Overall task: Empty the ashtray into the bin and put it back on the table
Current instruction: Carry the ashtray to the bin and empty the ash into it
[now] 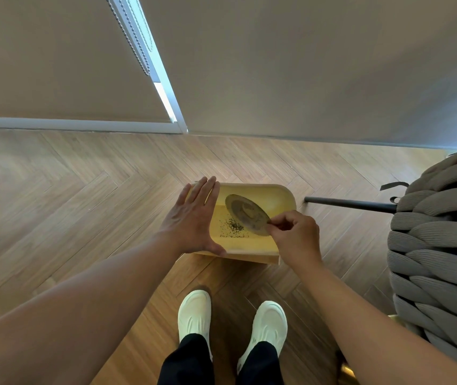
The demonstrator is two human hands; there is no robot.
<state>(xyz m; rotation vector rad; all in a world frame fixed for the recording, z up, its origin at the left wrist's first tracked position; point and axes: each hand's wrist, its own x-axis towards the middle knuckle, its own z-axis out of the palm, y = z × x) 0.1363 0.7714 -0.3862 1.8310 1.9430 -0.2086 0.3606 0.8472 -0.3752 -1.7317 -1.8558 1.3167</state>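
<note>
The right hand (293, 234) pinches the round grey ashtray (246, 215) tipped over the yellow plastic bin (277, 195), the left hand (191, 218) lies flat and open on its rim; tapping gently should drop the rest.

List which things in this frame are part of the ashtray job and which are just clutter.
Job:
- round grey-brown metal ashtray, tilted over the bin
- yellow rectangular plastic bin, ash specks inside
- right hand, pinching the ashtray rim
- left hand, open, flat against the bin's side

Clutter:
- grey chunky-knit pouf
- black metal rod
</note>
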